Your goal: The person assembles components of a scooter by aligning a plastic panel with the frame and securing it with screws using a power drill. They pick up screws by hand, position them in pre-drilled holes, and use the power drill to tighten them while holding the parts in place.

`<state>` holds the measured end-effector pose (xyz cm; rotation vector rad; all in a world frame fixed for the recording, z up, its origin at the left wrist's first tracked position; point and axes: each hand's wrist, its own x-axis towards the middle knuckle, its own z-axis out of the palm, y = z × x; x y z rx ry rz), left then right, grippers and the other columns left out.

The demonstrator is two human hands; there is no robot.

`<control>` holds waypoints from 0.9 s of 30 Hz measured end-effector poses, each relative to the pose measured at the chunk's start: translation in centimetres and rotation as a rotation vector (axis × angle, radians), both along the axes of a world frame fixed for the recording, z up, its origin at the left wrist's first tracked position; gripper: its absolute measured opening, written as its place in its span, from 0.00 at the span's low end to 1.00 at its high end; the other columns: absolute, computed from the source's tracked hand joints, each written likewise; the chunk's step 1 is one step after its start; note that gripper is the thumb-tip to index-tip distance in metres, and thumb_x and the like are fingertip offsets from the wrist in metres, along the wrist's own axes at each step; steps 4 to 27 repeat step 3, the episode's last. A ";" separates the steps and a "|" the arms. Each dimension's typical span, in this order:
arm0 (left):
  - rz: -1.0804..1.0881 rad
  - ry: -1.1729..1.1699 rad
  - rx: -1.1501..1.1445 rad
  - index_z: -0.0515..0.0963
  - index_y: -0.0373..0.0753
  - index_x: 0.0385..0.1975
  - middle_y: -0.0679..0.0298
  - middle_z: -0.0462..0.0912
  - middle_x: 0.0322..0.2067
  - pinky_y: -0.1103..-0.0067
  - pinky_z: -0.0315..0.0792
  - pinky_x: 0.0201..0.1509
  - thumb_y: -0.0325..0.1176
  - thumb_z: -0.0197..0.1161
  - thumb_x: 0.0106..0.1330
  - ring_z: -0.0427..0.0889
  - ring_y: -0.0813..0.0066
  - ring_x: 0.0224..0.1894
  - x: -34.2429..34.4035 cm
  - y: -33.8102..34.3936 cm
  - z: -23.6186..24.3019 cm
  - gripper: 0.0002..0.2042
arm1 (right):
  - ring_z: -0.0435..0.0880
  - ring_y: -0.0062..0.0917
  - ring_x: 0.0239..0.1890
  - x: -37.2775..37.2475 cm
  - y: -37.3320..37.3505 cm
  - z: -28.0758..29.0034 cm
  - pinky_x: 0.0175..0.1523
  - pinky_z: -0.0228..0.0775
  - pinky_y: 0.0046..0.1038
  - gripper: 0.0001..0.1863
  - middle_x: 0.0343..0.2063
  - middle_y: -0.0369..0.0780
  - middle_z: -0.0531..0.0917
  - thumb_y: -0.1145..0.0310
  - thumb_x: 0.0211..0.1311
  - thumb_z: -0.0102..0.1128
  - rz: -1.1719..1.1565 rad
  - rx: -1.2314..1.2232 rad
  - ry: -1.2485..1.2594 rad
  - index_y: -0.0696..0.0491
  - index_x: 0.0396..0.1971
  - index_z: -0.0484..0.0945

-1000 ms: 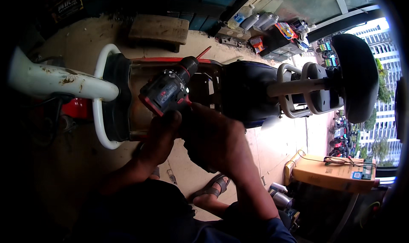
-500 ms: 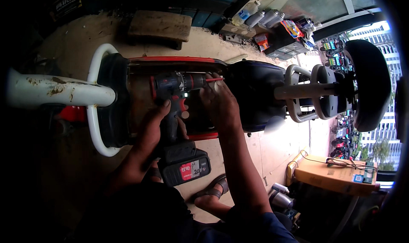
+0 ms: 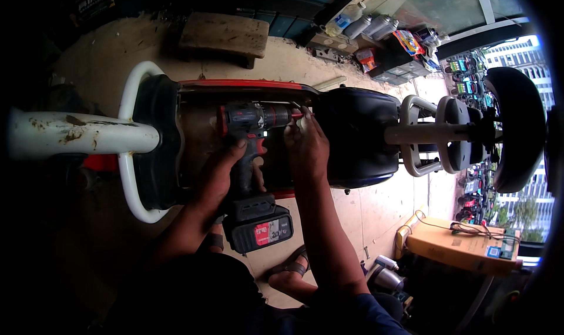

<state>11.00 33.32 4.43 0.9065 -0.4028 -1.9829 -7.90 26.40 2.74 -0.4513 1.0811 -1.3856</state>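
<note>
A cordless drill (image 3: 244, 119), dark with red trim, points to the right over the open brown body compartment (image 3: 197, 114) of an electric scooter. My left hand (image 3: 223, 166) is wrapped around its grip, and the battery pack (image 3: 261, 228) hangs below. A slim red driver bit (image 3: 298, 116) shows at the front of the chuck. Around that bit the fingertips of my right hand (image 3: 309, 144) are pinched, partly hiding it. Something thin and pale shows just above these fingertips, too small to name. The black seat (image 3: 358, 135) lies right of my right hand.
A rusty white tube frame (image 3: 88, 136) stands at the left. Behind is a low wooden stool (image 3: 224, 35). Cans and a bottle (image 3: 343, 20) stand at the back right. A cardboard box (image 3: 452, 241) with a cable is at the near right.
The drill has shifted slightly to the right in my left hand. My right fingertips now cover more of the red bit's tip. The whole view has shifted slightly.
</note>
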 end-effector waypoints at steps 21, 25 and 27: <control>-0.022 0.002 -0.007 0.77 0.32 0.55 0.57 0.84 0.33 0.73 0.82 0.36 0.59 0.60 0.73 0.86 0.67 0.28 -0.1 -0.2 -0.4 0.31 | 0.81 0.18 0.42 -0.2 0.0 -0.7 0.48 0.76 0.21 0.22 0.50 0.38 0.84 0.64 0.80 0.56 -0.044 0.042 0.000 0.58 0.67 0.73; -0.022 0.002 -0.007 0.77 0.32 0.55 0.57 0.84 0.33 0.73 0.82 0.36 0.59 0.60 0.73 0.86 0.67 0.28 -0.1 -0.2 -0.4 0.31 | 0.81 0.18 0.42 -0.2 0.0 -0.7 0.48 0.76 0.21 0.22 0.50 0.38 0.84 0.64 0.80 0.56 -0.044 0.042 0.000 0.58 0.67 0.73; -0.022 0.002 -0.007 0.77 0.32 0.55 0.57 0.84 0.33 0.73 0.82 0.36 0.59 0.60 0.73 0.86 0.67 0.28 -0.1 -0.2 -0.4 0.31 | 0.81 0.18 0.42 -0.2 0.0 -0.7 0.48 0.76 0.21 0.22 0.50 0.38 0.84 0.64 0.80 0.56 -0.044 0.042 0.000 0.58 0.67 0.73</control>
